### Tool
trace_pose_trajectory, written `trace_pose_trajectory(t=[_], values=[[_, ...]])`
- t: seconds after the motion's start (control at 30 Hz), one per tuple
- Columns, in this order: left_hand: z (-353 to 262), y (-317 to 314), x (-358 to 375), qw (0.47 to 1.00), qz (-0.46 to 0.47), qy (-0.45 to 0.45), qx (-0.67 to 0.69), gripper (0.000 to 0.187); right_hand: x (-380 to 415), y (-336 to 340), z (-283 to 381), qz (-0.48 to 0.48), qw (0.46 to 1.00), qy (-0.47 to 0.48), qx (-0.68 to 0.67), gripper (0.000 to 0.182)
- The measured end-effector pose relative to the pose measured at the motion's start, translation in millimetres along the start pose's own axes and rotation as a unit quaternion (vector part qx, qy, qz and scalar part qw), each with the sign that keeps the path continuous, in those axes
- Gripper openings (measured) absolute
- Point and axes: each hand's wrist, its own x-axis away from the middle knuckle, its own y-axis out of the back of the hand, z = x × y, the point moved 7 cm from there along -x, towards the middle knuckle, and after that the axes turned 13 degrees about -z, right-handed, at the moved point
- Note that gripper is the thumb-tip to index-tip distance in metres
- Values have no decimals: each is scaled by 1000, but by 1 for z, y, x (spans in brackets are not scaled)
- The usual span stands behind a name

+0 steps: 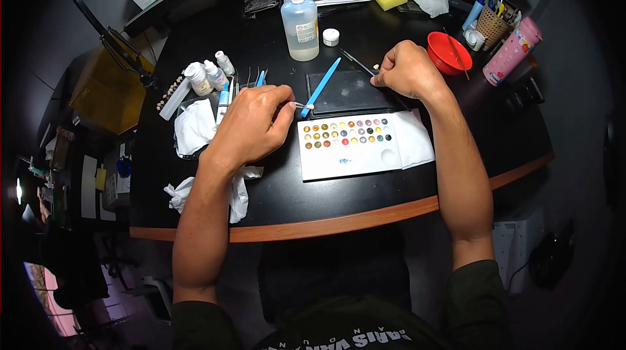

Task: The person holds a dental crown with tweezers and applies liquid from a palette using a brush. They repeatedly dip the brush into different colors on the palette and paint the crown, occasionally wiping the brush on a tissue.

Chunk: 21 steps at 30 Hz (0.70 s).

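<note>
My left hand (261,118) is closed on thin metal tweezers (298,105), whose tips hold a small whitish piece (310,106). Beside them a blue stick (322,86) leans across the left edge of a black tray (352,94). My right hand (405,73) pinches a dark thin brush (358,65) over the tray's right side; its end points up and left. A small yellowish piece (376,67) shows by the fingers. In front of the tray lies a white palette (349,164) with rows of coloured paint wells, beside a folded white tissue (415,141).
A clear bottle (300,27) and a small white jar (331,37) stand behind the tray. A red bowl (448,53), pink flask (512,53) and wicker pen holder (493,26) are at right. Small bottles (199,78) and crumpled tissues (195,125) lie at left.
</note>
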Motion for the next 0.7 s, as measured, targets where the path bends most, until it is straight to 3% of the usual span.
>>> trace_pose_trajectory(t=[0.7], values=[[-1, 1, 0, 1000, 0, -1, 2, 21, 0, 3, 2, -6, 1000, 3, -20, 26]])
